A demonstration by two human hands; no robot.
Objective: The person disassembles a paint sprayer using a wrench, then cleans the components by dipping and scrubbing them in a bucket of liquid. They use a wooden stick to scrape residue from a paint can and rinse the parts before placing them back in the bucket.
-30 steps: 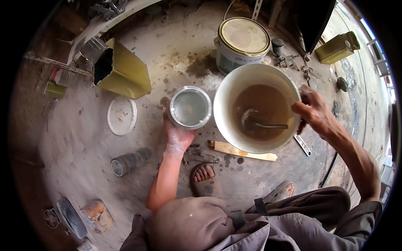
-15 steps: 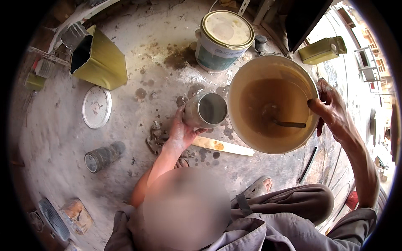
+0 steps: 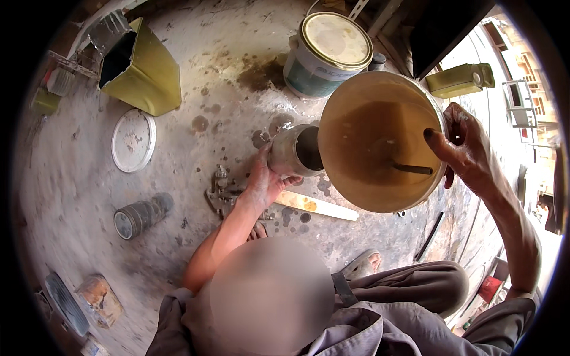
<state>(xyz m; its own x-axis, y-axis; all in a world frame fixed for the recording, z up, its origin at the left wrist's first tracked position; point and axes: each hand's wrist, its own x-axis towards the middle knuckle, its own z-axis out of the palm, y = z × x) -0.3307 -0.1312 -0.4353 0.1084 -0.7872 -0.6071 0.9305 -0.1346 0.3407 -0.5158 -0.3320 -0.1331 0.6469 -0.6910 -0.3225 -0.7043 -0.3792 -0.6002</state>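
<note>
My left hand (image 3: 260,185) is wrapped round a grey metal cup (image 3: 285,151), which is tilted with its mouth toward the bucket. At its right, my right hand (image 3: 469,151) grips the far-right rim of a large pale bucket (image 3: 371,89), thumb inside. The bucket leans to the left, and its left rim comes up against the cup's mouth. Brownish liquid (image 3: 371,142) lies in the bucket, with a dark rod-like piece (image 3: 414,169) sticking out of it. What is inside the cup is too dark to tell.
A wooden strip (image 3: 320,206) and a metal spray-gun-like tool (image 3: 222,187) lie below the cup. A lidded paint pail (image 3: 323,74) stands beyond. Leftward are a cut-open yellow tin (image 3: 145,77), a round white lid (image 3: 133,142) and a dark cylinder (image 3: 142,215). A yellow can (image 3: 454,81) lies far right.
The bucket has tilted further left and moved slightly left, its rim meeting the cup. My left hand has tipped the cup toward the bucket and moved it slightly right.
</note>
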